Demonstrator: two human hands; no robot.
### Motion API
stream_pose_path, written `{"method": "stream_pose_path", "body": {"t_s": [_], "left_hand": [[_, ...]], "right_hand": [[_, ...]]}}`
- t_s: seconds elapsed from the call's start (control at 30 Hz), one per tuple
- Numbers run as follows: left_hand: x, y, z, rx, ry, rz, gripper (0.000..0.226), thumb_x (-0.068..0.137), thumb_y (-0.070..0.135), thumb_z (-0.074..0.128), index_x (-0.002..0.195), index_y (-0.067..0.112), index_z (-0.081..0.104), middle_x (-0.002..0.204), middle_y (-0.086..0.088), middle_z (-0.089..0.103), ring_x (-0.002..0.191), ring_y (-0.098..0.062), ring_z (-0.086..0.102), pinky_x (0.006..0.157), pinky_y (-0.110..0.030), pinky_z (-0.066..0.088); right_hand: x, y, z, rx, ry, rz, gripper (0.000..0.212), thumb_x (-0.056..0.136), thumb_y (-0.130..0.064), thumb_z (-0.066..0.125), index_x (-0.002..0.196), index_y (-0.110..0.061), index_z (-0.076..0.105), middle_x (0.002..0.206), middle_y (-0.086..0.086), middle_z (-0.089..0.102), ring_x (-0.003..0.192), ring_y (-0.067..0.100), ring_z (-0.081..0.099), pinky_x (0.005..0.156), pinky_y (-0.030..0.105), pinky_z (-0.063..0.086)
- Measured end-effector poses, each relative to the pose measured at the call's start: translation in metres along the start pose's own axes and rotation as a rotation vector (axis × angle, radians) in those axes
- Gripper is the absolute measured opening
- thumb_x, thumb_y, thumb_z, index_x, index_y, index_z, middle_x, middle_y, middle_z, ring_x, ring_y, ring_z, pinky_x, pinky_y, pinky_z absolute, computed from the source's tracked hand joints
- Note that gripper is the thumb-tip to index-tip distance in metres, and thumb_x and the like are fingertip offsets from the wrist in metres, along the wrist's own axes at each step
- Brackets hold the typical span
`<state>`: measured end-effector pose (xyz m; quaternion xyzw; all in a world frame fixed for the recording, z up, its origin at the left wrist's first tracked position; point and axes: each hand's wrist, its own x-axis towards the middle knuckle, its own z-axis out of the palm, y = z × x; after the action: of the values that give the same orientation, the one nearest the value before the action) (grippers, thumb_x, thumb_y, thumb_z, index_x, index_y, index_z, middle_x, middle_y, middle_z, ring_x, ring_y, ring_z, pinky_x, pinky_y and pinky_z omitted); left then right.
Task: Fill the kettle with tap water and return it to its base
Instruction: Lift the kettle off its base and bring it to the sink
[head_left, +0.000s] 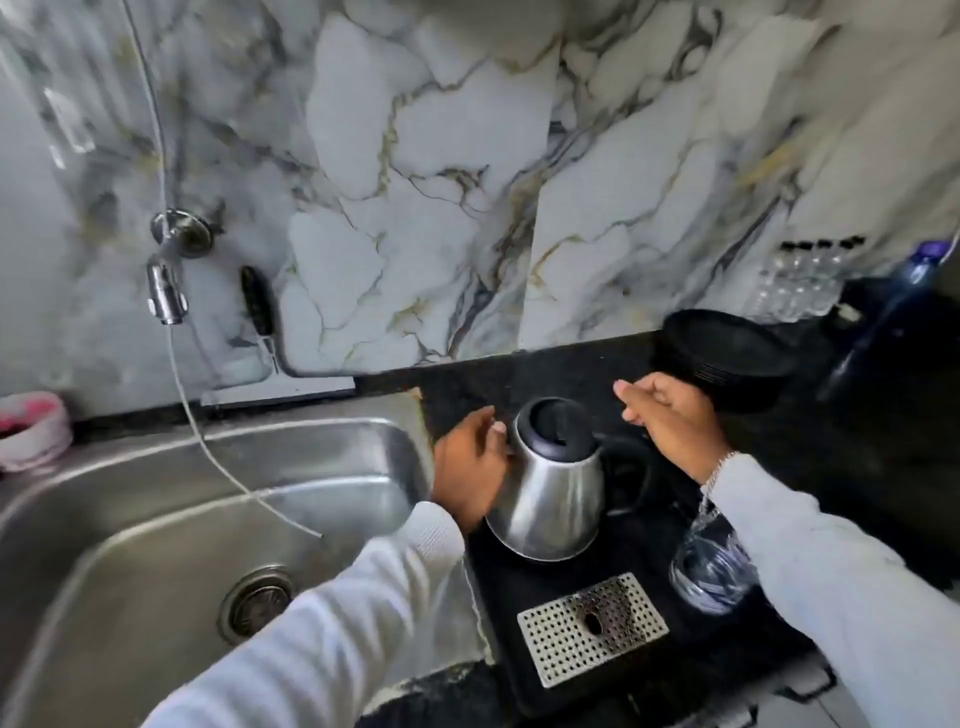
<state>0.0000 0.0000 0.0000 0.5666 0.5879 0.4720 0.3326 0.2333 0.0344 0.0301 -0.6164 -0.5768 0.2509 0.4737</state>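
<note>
A steel kettle (551, 493) with a black lid and black handle stands upright on a black base tray (524, 582) on the dark counter, right of the sink. My left hand (470, 462) rests against the kettle's left side, fingers spread, near the spout. My right hand (667, 415) hovers above and behind the handle, fingers loosely apart, holding nothing. The chrome tap (167, 291) sticks out of the marble wall above the sink's left half. The lid looks shut.
The steel sink (156, 519) with its drain (255, 603) fills the lower left; a thin clear tube (218, 467) hangs into it. A perforated metal drip grate (592, 626), a glass of water (711, 571), stacked black plates (727, 353) and bottles (795, 286) crowd the counter.
</note>
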Motion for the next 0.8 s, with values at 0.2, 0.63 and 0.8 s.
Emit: {"method": "stream_pose_path", "body": {"t_s": [0.2,0.63,0.8], "left_hand": [[-0.014,-0.016,0.015,-0.083,0.029,-0.084,0.058,0.081,0.029,0.041,0.136,0.02,0.052,0.136,-0.004,0.062,0.128,-0.017,0.053,0.102,-0.016,0.029],[-0.013,0.017,-0.023,-0.23,0.052,-0.122,0.065,0.076,0.04,0.039,0.137,0.019,0.05,0.146,0.007,0.052,0.137,-0.01,0.042,0.117,-0.032,0.032],[0.006,0.029,-0.085,-0.018,0.176,0.063,0.059,0.09,0.028,0.05,0.147,0.02,0.035,0.109,0.007,0.069,0.108,-0.016,0.058,0.07,-0.005,0.031]], "right_hand": [[-0.012,0.019,0.009,0.149,-0.11,0.237,0.063,0.093,-0.042,0.057,0.056,0.008,0.068,0.046,0.014,0.064,0.041,0.015,0.06,0.044,0.013,0.043],[-0.005,-0.017,0.035,0.282,-0.11,0.252,0.058,0.082,-0.041,0.067,0.033,-0.013,0.053,0.028,0.006,0.041,0.026,0.021,0.036,0.042,0.032,0.033],[0.0,-0.066,0.082,0.387,-0.144,0.212,0.057,0.079,-0.041,0.069,0.036,-0.006,0.053,0.029,0.009,0.041,0.027,0.024,0.038,0.039,0.028,0.035]]}}
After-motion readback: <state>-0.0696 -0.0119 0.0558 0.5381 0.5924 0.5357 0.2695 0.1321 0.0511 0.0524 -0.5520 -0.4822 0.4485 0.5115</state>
